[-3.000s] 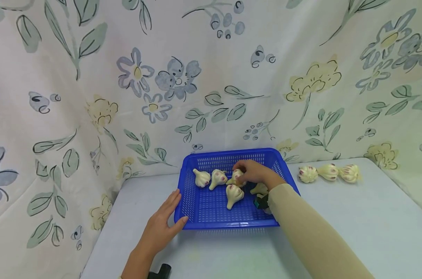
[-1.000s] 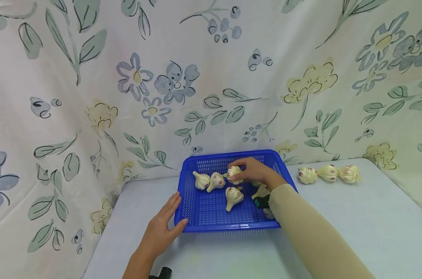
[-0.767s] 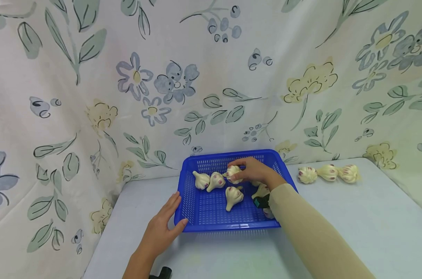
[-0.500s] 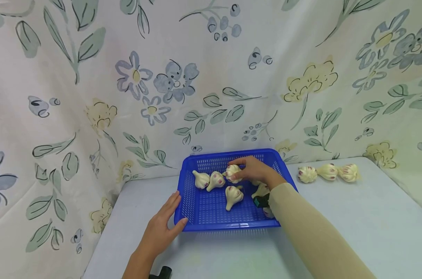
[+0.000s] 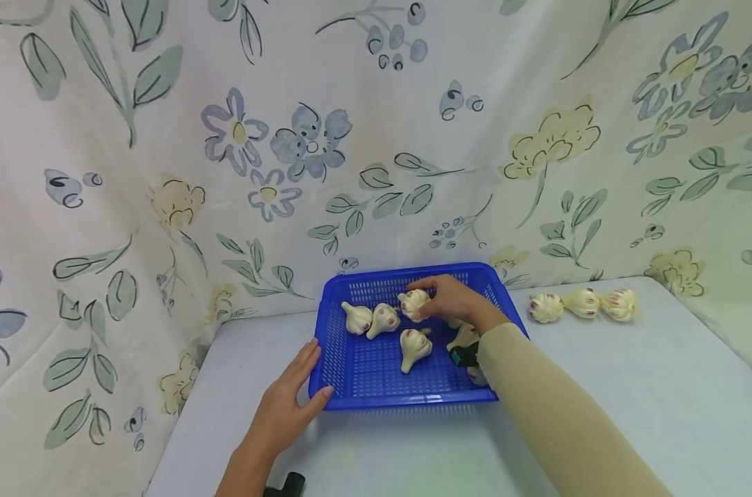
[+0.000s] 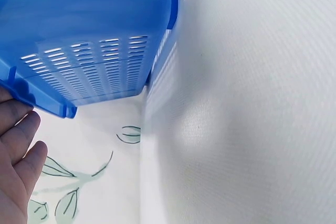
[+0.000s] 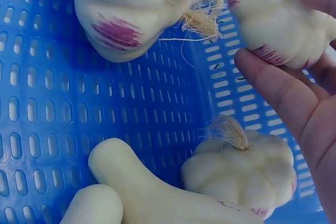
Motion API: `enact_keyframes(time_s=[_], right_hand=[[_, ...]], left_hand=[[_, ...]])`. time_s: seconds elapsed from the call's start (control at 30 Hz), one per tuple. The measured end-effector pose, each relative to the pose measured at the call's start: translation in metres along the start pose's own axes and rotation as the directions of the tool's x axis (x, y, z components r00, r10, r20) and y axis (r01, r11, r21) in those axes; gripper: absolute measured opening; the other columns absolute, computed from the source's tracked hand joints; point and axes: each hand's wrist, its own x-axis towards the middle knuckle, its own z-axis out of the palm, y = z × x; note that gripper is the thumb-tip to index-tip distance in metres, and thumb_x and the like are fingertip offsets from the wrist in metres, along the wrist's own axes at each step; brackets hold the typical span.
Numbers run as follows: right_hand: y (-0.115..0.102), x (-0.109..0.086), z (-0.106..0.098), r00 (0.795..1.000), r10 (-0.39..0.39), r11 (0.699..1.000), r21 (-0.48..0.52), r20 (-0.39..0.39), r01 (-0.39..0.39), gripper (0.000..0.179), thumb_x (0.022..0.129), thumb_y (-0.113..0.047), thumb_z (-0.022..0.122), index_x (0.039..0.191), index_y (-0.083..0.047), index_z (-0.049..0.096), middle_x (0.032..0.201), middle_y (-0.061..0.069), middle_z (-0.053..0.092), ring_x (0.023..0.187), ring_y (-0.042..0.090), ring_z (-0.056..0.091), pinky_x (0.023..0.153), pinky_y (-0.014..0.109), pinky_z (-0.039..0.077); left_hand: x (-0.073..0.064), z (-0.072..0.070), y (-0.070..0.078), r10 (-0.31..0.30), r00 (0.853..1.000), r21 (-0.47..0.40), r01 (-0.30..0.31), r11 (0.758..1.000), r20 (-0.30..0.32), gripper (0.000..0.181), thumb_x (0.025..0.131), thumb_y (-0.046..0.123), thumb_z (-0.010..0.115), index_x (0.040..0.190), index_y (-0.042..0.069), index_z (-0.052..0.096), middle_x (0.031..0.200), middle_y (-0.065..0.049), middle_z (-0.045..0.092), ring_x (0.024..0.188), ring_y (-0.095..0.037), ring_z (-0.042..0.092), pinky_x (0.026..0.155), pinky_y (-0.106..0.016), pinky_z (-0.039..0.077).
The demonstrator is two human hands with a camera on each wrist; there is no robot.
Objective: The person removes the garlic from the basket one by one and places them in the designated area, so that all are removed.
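In the head view, my right hand reaches into a blue plastic basket and grips a garlic bulb streaked with purple, near the back wall. The right wrist view shows the same bulb between thumb and fingers, above the basket floor. My left hand lies against the basket's left side with its fingers extended, fingertips at the rim. Two bulbs, one at far left and one beside it, lie left of the gripped one. Another bulb sits in front, its stem toward me.
More garlic lies on the basket's right side, partly hidden by my right wrist and sleeve. On the white table right of the basket, three bulbs form a row. A floral cloth hangs behind.
Compared with three seconds ago, the bulb in my right hand is a little higher and farther left, turned to show more of its side. My left hand stays at the basket's side.
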Motion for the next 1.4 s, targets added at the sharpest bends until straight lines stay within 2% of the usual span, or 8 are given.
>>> enact_keyframes(time_s=[0.13, 0.27, 0.53, 0.7, 0.93, 1.1, 1.27, 1.4], right_hand=[[-0.001, 0.000, 0.000, 1.000, -0.009, 1.000, -0.010, -0.006, 0.009, 0.065, 0.076, -0.021, 0.082, 0.137, -0.018, 0.060, 0.124, 0.008, 0.063, 0.095, 0.021, 0.060, 0.079, 0.031, 0.053], [0.000, 0.001, 0.000, 1.000, -0.027, 1.000, -0.007, -0.006, 0.027, 0.062, 0.076, -0.021, 0.083, 0.134, -0.019, 0.062, 0.126, 0.007, 0.063, 0.097, 0.021, 0.059, 0.081, 0.031, 0.052], [0.001, 0.001, 0.001, 0.998, -0.062, 0.996, 0.059, 0.007, 0.062, 0.053, 0.077, -0.014, 0.082, 0.127, -0.018, 0.064, 0.119, 0.006, 0.065, 0.098, 0.020, 0.060, 0.085, 0.031, 0.052], [0.003, 0.001, 0.000, 0.998, -0.063, 0.995, 0.073, 0.008, 0.063, 0.054, 0.076, -0.015, 0.083, 0.126, -0.017, 0.063, 0.115, 0.006, 0.066, 0.096, 0.020, 0.061, 0.084, 0.031, 0.052], [0.005, 0.004, 0.000, 0.999, -0.051, 0.998, 0.034, 0.007, 0.050, 0.064, 0.075, -0.022, 0.085, 0.134, -0.022, 0.061, 0.131, 0.003, 0.062, 0.111, 0.020, 0.060, 0.096, 0.038, 0.052], [-0.001, 0.005, -0.002, 0.999, -0.043, 0.999, 0.014, 0.003, 0.043, 0.064, 0.072, -0.025, 0.087, 0.132, -0.023, 0.064, 0.122, 0.002, 0.066, 0.105, 0.019, 0.062, 0.093, 0.036, 0.053], [-0.009, 0.002, -0.004, 0.993, -0.110, 0.994, -0.014, -0.050, 0.109, 0.062, 0.074, -0.029, 0.086, 0.132, -0.026, 0.064, 0.116, 0.000, 0.068, 0.096, 0.019, 0.063, 0.082, 0.033, 0.054], [-0.016, -0.006, -0.009, 0.978, -0.172, 0.984, -0.067, -0.120, 0.165, 0.062, 0.077, -0.033, 0.084, 0.134, -0.026, 0.062, 0.119, 0.000, 0.067, 0.097, 0.019, 0.061, 0.082, 0.035, 0.053]], left_hand=[[0.000, -0.001, 0.001, -0.001, 1.000, -0.006, 0.001, 1.000, 0.003, 0.070, 0.090, 0.037, 0.069, 0.151, 0.017, 0.041, 0.160, 0.002, 0.033, 0.145, -0.025, 0.036, 0.109, -0.052, 0.039], [0.000, -0.001, 0.001, -0.009, 1.000, -0.003, 0.009, 1.000, 0.009, 0.070, 0.090, 0.038, 0.069, 0.151, 0.017, 0.041, 0.160, 0.003, 0.033, 0.145, -0.025, 0.036, 0.109, -0.052, 0.039], [0.000, -0.001, 0.002, -0.020, 1.000, 0.001, 0.020, 1.000, 0.009, 0.069, 0.090, 0.038, 0.069, 0.151, 0.017, 0.042, 0.160, 0.003, 0.033, 0.145, -0.025, 0.036, 0.109, -0.051, 0.039], [0.001, -0.001, 0.003, -0.033, 0.999, 0.002, 0.033, 0.999, 0.017, 0.070, 0.090, 0.038, 0.069, 0.151, 0.018, 0.041, 0.160, 0.004, 0.033, 0.145, -0.025, 0.036, 0.108, -0.052, 0.039], [0.001, 0.000, 0.002, -0.011, 1.000, 0.000, 0.011, 1.000, -0.003, 0.070, 0.090, 0.037, 0.070, 0.151, 0.017, 0.042, 0.159, 0.002, 0.034, 0.145, -0.025, 0.037, 0.108, -0.052, 0.040], [0.000, 0.000, 0.001, -0.004, 1.000, 0.001, 0.004, 1.000, -0.013, 0.070, 0.090, 0.038, 0.069, 0.151, 0.017, 0.042, 0.159, 0.003, 0.034, 0.144, -0.025, 0.037, 0.108, -0.050, 0.040], [0.000, -0.001, 0.000, -0.009, 1.000, -0.006, 0.009, 1.000, -0.010, 0.070, 0.090, 0.039, 0.070, 0.151, 0.018, 0.042, 0.159, 0.003, 0.034, 0.145, -0.025, 0.037, 0.108, -0.051, 0.039], [0.001, 0.000, 0.000, 0.001, 1.000, -0.005, -0.001, 1.000, -0.004, 0.070, 0.090, 0.039, 0.070, 0.151, 0.018, 0.041, 0.160, 0.004, 0.033, 0.145, -0.024, 0.036, 0.109, -0.050, 0.039]])
